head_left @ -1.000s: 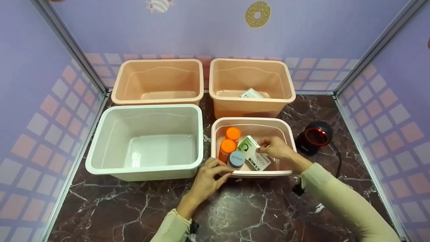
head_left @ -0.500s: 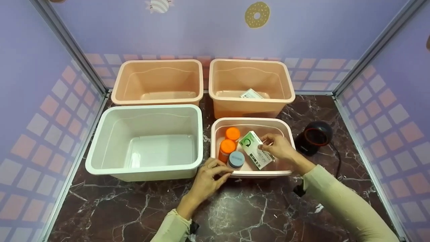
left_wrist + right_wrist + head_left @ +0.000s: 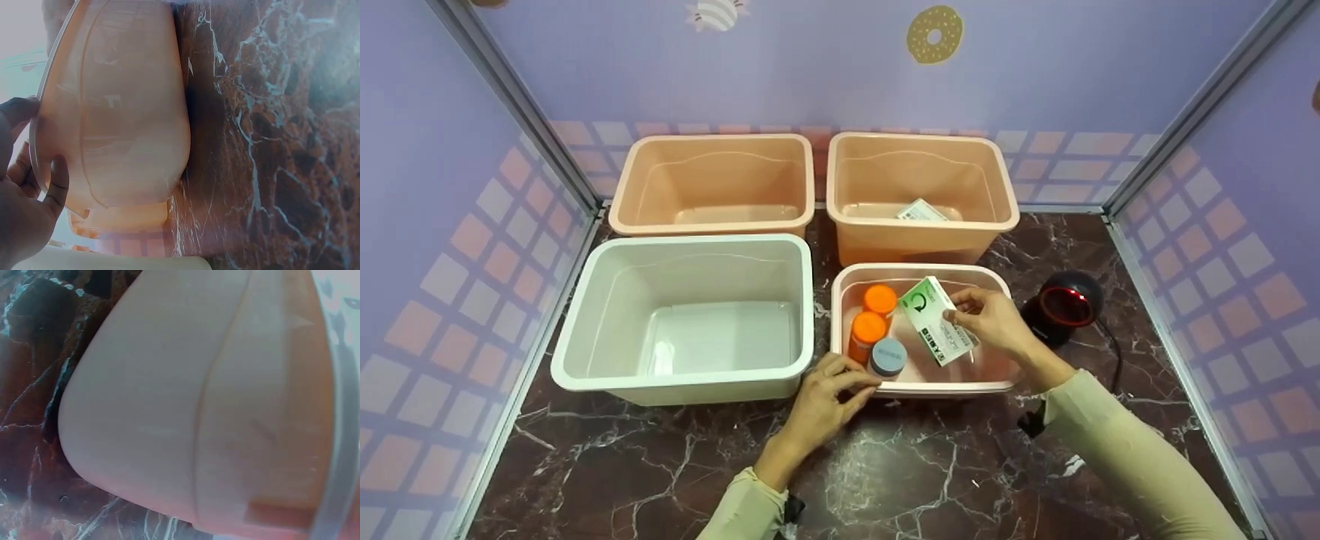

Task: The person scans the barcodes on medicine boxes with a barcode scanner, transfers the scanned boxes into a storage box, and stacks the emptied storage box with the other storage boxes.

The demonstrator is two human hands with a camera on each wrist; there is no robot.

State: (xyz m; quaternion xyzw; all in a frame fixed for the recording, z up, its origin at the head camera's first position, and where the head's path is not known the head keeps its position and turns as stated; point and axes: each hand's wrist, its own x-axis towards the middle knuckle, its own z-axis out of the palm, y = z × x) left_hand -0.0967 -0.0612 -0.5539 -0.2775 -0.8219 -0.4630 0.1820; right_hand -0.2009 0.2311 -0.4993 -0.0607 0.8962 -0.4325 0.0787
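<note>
A white and green medicine box (image 3: 939,321), tilted, is pinched by my right hand (image 3: 991,319) over the small pale pink bin (image 3: 960,386). My left hand (image 3: 826,394) grips that bin's near left corner; in the left wrist view the thumb (image 3: 57,183) lies outside the wall and other fingers reach over the rim. Two orange-capped bottles (image 3: 869,328) and a grey-blue-capped jar (image 3: 888,355) stand in the bin's left part. The right wrist view shows the bin's outer wall (image 3: 140,410), with the right hand out of sight.
Two peach bins stand at the back, the left one (image 3: 712,229) and the right one (image 3: 915,244); a white box (image 3: 921,210) lies in the right one. At left is a large white bin (image 3: 682,379). A black scanner (image 3: 1061,307) with a cable stands at right.
My right hand has lifted the medicine box and shifted it away from me and slightly right, off the capped jar's side. The left hand has stayed on the bin's corner.
</note>
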